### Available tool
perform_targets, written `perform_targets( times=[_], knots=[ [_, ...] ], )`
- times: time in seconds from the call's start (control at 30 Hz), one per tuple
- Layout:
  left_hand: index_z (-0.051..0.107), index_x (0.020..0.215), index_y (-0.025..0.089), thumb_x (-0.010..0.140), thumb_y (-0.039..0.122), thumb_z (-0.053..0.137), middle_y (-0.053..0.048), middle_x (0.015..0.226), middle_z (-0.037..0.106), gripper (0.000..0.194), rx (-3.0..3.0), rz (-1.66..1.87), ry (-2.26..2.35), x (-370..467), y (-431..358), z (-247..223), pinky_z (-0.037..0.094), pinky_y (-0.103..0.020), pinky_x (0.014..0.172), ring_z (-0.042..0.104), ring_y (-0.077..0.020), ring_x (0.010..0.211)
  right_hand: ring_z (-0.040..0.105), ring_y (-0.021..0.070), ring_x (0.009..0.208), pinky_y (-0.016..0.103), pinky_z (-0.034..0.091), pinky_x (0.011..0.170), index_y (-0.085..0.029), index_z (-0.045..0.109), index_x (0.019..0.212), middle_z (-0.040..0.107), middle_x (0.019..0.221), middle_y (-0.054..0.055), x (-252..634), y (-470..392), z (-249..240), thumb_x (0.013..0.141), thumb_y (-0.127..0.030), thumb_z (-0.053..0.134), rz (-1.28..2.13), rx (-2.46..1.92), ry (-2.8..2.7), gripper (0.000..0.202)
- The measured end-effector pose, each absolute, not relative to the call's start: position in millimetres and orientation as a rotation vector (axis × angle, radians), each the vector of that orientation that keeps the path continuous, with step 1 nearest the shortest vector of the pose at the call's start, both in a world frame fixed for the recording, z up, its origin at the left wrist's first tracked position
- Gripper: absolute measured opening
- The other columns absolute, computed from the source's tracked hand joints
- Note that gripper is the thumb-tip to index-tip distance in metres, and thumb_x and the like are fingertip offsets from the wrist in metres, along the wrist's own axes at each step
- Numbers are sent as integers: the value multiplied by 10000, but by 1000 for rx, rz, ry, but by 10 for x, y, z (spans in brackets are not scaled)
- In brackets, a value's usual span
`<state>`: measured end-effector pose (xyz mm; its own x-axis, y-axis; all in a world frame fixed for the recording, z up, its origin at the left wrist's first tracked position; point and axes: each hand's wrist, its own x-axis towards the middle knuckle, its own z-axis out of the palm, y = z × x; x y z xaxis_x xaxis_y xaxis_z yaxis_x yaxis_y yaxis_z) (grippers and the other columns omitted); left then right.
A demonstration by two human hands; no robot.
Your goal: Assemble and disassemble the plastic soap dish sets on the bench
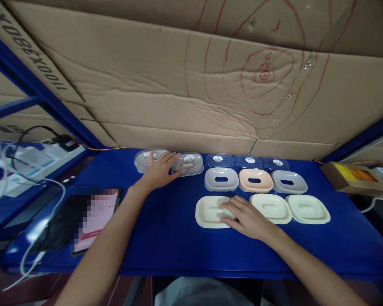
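Note:
My left hand (161, 172) reaches to the back of the table with its fingers spread, over two grey soap dishes with clear lids. Its little finger lies over the left lidded dish (140, 162); thumb and forefinger are at the near end of the right lidded dish (193, 165). My right hand (245, 214) has its thumb and fingers closed on the right end of an oval cream tray (207, 212), hiding that end. Two similar cream trays (271, 208) (309, 209) lie to its right.
Behind the trays sit a grey dish insert (221, 179), a peach insert (255, 180) and another grey insert (289, 182), with clear lids (247, 162) behind them. A tablet (97, 221) lies left, near cables and a power strip (41, 163). A cardboard box (354, 178) stands right.

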<state>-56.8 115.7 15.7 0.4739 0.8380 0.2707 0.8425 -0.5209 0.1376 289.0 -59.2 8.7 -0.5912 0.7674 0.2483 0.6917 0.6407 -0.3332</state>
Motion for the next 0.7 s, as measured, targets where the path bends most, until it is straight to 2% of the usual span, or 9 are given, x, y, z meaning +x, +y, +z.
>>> perform_targets(
  times=[0.13, 0.23, 0.3, 0.43, 0.57, 0.7],
  knots=[
    [483, 1612, 188, 1040, 548, 573, -218, 1659, 495, 682, -2679, -502, -1531, -545, 1138, 173, -28, -734, 1288, 438, -400, 1558, 680, 266, 1061, 403, 582, 926, -207, 655, 1269, 746, 1152, 92, 2898, -592, 89, 1081, -369, 625, 295, -1159, -2490, 250],
    [401, 1659, 159, 1038, 578, 574, -245, 1721, 380, 769, -2677, -547, -1499, -467, 1053, 263, -15, -733, 1285, 338, -421, 1611, 678, 264, 1052, 402, 586, 920, -206, 658, 1266, 749, 1134, 88, 2900, -589, 83, 1080, -369, 625, 299, -1155, -2490, 250],
    [350, 1682, 157, 1051, 595, 556, -236, 1743, 339, 795, -2702, -579, -1439, -376, 941, 355, -1, -697, 1304, 309, -403, 1627, 678, 262, 1048, 400, 588, 916, -210, 662, 1264, 752, 1119, 83, 2895, -588, 81, 1078, -370, 629, 294, -1150, -2489, 247],
    [322, 1699, 247, 1031, 692, 574, -165, 1731, 396, 841, -2907, -538, -1209, -153, 604, 492, 126, -591, 1336, 363, -353, 1604, 687, 242, 1052, 374, 588, 916, -225, 667, 1263, 761, 1126, 69, 2898, -580, 106, 1078, -375, 632, 269, -1137, -2479, 240],
    [285, 1716, 282, 908, 737, 739, -165, 1697, 436, 1032, -3303, -312, -1058, 21, 276, 479, 306, -578, 1274, 414, -402, 1551, 703, 247, 1003, 382, 583, 894, -214, 682, 1230, 761, 1072, 86, 2984, -534, 178, 1105, -382, 568, 219, -1189, -2409, 238],
    [332, 1703, 290, 813, 751, 826, -185, 1712, 386, 1117, -3371, -209, -1046, 110, 108, 439, 300, -630, 1251, 411, -464, 1530, 704, 293, 1067, 470, 547, 978, -210, 687, 1247, 767, 1119, 118, 3144, -449, 229, 1116, -391, 532, 140, -1309, -2287, 272]
  ],
)
